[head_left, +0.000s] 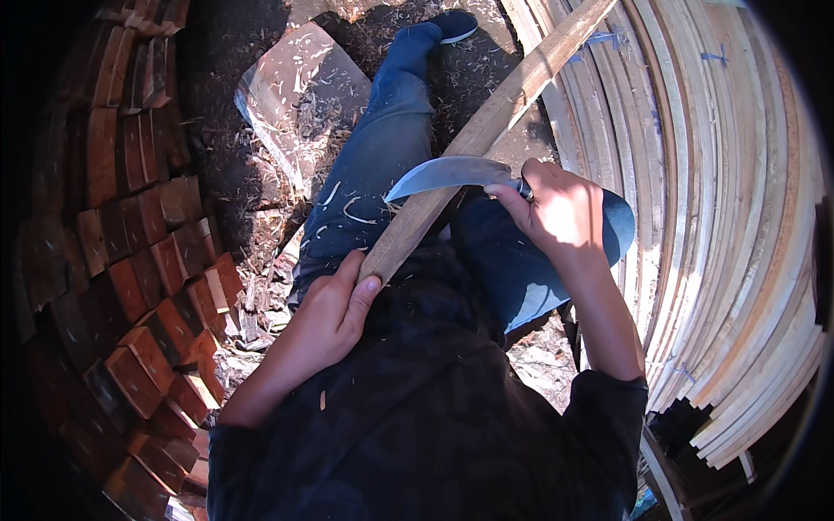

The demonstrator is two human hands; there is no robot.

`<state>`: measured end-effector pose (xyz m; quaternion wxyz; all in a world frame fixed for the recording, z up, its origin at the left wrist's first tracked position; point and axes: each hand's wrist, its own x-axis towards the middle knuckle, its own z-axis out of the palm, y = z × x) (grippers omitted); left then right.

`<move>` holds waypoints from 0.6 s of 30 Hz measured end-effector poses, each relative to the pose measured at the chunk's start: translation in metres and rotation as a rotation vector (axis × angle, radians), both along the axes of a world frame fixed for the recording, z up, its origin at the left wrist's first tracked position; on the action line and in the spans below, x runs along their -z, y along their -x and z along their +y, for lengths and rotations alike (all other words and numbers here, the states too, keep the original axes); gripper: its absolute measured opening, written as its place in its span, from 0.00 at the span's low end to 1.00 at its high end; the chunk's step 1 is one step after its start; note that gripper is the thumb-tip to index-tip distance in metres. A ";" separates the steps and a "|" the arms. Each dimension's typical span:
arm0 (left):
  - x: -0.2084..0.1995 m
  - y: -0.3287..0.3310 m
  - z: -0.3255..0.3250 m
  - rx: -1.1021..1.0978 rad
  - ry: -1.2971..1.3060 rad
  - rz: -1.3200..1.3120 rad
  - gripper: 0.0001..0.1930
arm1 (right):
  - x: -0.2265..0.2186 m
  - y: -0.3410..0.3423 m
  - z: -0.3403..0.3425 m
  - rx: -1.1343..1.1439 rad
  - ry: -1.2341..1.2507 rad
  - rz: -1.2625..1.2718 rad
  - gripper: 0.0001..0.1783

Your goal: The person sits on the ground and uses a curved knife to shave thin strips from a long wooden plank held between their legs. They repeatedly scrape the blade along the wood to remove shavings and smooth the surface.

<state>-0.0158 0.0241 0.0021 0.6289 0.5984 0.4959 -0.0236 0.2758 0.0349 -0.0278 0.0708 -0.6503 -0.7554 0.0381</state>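
Note:
A long wooden pole runs slantwise from my lap up to the far right. My left hand is closed round its near end, the thumb lying along the wood. In my right hand is a knife with a broad curved blade, its dark handle mostly hidden in my fist. The blade lies across the pole, well beyond my left hand, with its tip pointing left. Thin pale wood shavings lie on the blue trousers over my leg.
Stacked reddish-brown timber blocks rise along the left. Long pale boards are piled on the right, some with blue ties. A flat slab lies ahead on ground strewn with wood chips, beside my outstretched leg.

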 end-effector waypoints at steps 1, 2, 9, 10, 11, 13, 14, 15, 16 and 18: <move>-0.001 0.004 -0.006 -0.012 0.012 -0.003 0.21 | 0.004 -0.014 0.006 0.051 -0.064 -0.048 0.29; -0.002 0.006 -0.009 -0.029 0.020 -0.006 0.21 | 0.014 -0.045 0.019 0.137 -0.078 -0.034 0.29; 0.003 0.001 -0.005 -0.019 -0.048 -0.062 0.16 | 0.005 0.004 -0.002 -0.021 -0.004 0.017 0.29; 0.000 0.002 -0.008 -0.025 -0.011 -0.083 0.16 | -0.001 0.008 -0.002 -0.044 0.014 0.007 0.29; -0.001 0.004 -0.009 -0.020 -0.012 -0.065 0.16 | 0.004 -0.009 0.015 0.168 -0.062 -0.054 0.28; -0.001 0.003 -0.010 -0.017 -0.023 -0.038 0.16 | 0.019 -0.040 0.021 0.097 -0.114 -0.053 0.28; 0.002 0.005 -0.010 -0.014 -0.042 -0.041 0.16 | 0.025 -0.040 0.017 0.149 -0.102 -0.002 0.28; 0.010 0.008 -0.013 -0.023 -0.060 -0.040 0.16 | 0.016 -0.026 0.014 0.208 -0.063 -0.020 0.28; 0.013 0.009 -0.013 -0.034 -0.084 -0.040 0.16 | 0.012 -0.019 0.009 0.180 -0.048 -0.052 0.28; 0.005 0.008 -0.014 -0.033 -0.021 -0.064 0.15 | 0.007 -0.012 0.003 -0.031 -0.033 -0.049 0.28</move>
